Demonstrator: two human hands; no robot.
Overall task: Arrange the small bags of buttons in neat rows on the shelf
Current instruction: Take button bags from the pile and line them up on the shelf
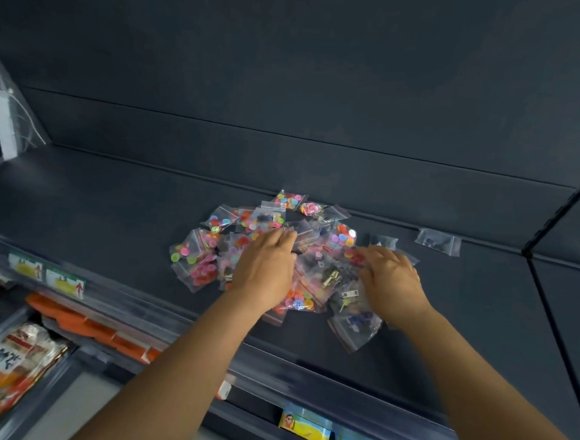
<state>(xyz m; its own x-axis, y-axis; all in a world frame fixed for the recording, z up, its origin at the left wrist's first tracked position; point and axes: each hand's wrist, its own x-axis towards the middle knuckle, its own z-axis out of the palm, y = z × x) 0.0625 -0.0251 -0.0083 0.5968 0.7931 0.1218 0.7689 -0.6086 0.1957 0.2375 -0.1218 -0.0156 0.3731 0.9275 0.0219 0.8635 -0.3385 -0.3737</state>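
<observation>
Heap of button bags (272, 253) lying unsorted mid-shelf (110, 214). Left hand (265, 262) rests flat on the heap, fingers together; right hand (392, 278) presses its right edge, fingers slightly spread, apparently to gather bags. Two bags (438, 241) lie right of the heap, likely starting a row.

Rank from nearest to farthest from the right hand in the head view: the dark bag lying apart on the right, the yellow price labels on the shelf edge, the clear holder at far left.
From the right hand:
1. dark bag, lying apart by the shelf back, up and right of the hand.
2. yellow price labels, on the front shelf edge, left.
3. clear holder, far left, at the shelf's end.
</observation>
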